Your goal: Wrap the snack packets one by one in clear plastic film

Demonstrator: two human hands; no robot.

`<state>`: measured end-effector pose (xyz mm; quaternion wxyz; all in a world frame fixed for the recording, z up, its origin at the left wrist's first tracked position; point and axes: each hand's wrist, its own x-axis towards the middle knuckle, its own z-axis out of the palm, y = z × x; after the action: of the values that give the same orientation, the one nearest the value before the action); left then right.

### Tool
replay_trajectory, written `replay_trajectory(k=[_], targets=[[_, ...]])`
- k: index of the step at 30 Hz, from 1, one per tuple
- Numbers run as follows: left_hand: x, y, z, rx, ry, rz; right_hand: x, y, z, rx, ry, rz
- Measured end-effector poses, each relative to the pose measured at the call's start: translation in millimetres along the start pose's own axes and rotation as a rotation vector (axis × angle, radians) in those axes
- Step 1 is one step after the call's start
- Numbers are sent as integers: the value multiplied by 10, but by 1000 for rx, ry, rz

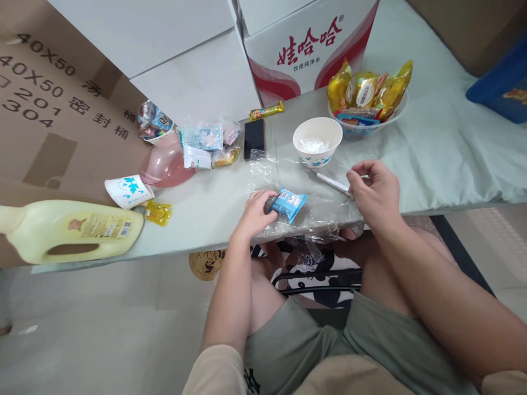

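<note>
My left hand (259, 213) is closed on a small blue snack packet (290, 204), its fingers at the packet's left end. The packet is near the front edge of the cloth-covered table, over crumpled clear plastic film (319, 215). My right hand (375, 193) has its fingers curled together at the near end of a slim white-handled tool (333, 182). This tool slants toward a paper bowl (318, 134) with a leaf pattern, and its far tip looks dark. Clear plastic wrapping lies inside the bowl.
A clear bowl of yellow snack packs (370, 123) stands at the back right. Behind are a phone (254, 139), a yellow stick packet (267, 111) and a white-and-red carton (304, 55). Leftward are snack packets (201, 137), a pink bowl (168, 164), a tipped cup (129, 191) and a yellow jug (78, 227).
</note>
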<state>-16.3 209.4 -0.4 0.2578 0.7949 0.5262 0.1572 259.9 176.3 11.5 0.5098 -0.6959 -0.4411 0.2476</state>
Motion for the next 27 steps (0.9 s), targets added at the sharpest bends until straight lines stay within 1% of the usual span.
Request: replay_trajectory(k=[1,2,3,5,6,7,8,10,12,13,16,18,20,27], targets=[[0,3,1,-3,2,4,3,9,-6,11,31,-24],[1,5,2,-6,6,10,-2,16,-12,5,73,-82],[1,6,3,-7,10,17,-16,19,-16,-18,125,-173],[3,9,3,-3,13,23,-69,15,-17,-93,227,-422],[4,12,2,1,12,22,-109,9,-9,-126,243,-547],[4,16,0,5,11,20,-155,1,9,-145,217,-655],[5,22,-2,9,9,18,-205,-6,37,-151,149,-739],[6,36,-6,14,9,17,-301,-13,122,-169,-73,-828],[3,45,-8,17,16,18,-373,-8,225,-248,-300,-817],[0,47,-8,15,23,18,-394,-1,273,-309,-382,-783],[-14,44,-11,-15,46,22,-410,22,360,-464,-528,-648],[-24,43,-15,-39,65,25,-401,27,369,-508,-581,-581],[-28,49,-20,-53,82,31,-395,18,357,-514,-609,-548],[9,73,-11,-52,67,99,-414,-47,345,-532,-615,-567]])
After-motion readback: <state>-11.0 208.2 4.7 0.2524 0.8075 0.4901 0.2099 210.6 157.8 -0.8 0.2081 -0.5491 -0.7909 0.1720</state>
